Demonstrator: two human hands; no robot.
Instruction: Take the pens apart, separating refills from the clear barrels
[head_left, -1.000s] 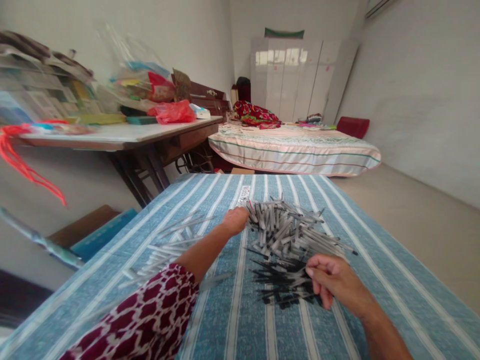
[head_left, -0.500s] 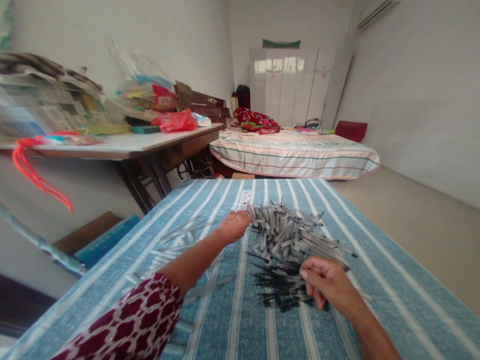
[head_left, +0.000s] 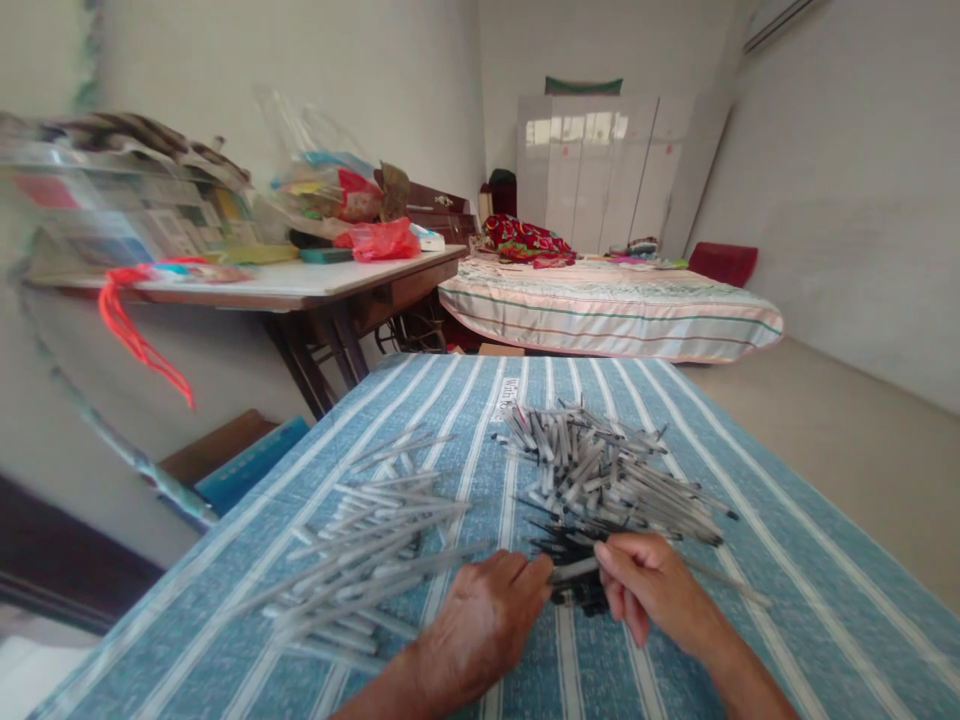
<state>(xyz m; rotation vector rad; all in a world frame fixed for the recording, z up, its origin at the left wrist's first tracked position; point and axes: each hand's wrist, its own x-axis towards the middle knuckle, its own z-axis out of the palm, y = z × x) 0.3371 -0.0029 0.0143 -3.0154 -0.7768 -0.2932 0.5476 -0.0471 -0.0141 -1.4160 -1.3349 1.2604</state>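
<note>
Just in front of me, both hands meet over a pile of thin black pen parts [head_left: 547,535]. My left hand [head_left: 487,615] is closed, its fingertips at the left end of a grey pen [head_left: 576,569]. My right hand [head_left: 656,585] pinches the same pen from the other side. Behind the black parts lies a heap of grey pens [head_left: 592,460], many with dark ends. To the left of my left hand, pale grey pen barrels [head_left: 360,550] are spread in a loose pile, slightly blurred.
A blue striped cloth [head_left: 795,600] covers the table. Beyond its far edge stands a bed [head_left: 600,310]. At the left, a side table [head_left: 300,290] carries bags and boxes, with a red cord [head_left: 139,340] hanging from its edge.
My left hand has come back from the far heap toward me and met the right hand at the pen. My right hand stays near the black parts. The view has turned slightly left.
</note>
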